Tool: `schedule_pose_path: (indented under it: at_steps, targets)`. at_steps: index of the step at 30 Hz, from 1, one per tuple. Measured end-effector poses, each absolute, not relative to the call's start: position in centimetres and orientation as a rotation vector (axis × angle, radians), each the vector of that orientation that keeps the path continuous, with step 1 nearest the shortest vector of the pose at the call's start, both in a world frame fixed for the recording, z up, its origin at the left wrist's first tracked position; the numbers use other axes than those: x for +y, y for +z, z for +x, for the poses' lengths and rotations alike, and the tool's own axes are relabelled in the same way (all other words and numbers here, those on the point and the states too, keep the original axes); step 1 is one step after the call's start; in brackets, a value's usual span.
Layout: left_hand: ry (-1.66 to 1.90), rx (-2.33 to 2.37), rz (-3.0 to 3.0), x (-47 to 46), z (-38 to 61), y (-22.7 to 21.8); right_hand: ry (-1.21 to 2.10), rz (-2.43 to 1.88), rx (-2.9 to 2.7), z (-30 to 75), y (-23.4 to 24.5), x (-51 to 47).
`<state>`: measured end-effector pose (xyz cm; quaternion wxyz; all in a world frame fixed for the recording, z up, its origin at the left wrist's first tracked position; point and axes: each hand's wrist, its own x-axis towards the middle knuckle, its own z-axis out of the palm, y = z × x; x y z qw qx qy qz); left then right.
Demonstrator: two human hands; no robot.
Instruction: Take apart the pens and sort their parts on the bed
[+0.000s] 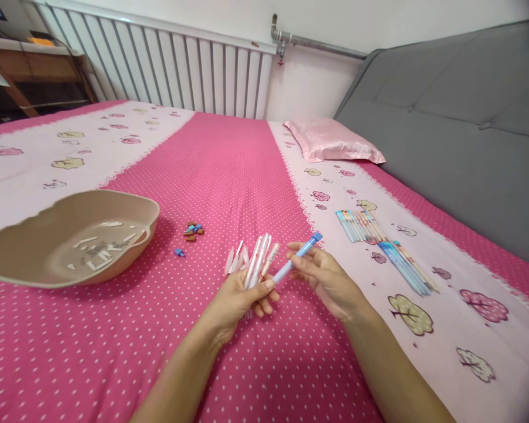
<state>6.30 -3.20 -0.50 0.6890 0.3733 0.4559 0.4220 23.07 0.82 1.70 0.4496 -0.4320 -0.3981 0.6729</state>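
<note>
A pen bundle (pixel 259 260) is clasped by the left hand (pixel 238 299). Just beside it, a blue pen (pixel 298 257), slanted up-rightward, is pinched by the right hand (pixel 327 280).

Left of frame: tan basin (pixel 30 238) on pink dotted bedspread (pixel 229 164), holding pale scraps, possibly paper. Just right of it, small blue and brown bits (pixel 193 230). Right of centre: two rows of pens (pixel 385 247). Upper frame: satin pillow (pixel 335 141), white radiator (pixel 171 70), grey headboard (pixel 458 129).
</note>
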Motion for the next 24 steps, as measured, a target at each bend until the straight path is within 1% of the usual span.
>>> schedule_pose_path:
  at_steps: [10, 20, 24]
  targets:
    - [1.04, 1.145, 0.867, -2.97, 6.46, -0.52, 1.476, -1.082, -1.036, 22.7, 1.14, 0.8]
    - [1.045, 1.055, 0.862, -3.19, 6.38, -0.13, 1.462, -1.092, -0.976, 22.62, 1.24, 0.84]
    - [0.995, 1.013, 0.813, -3.19, 6.14, -0.29, 1.493, -1.075, -0.961, 22.74, 1.3, 0.88]
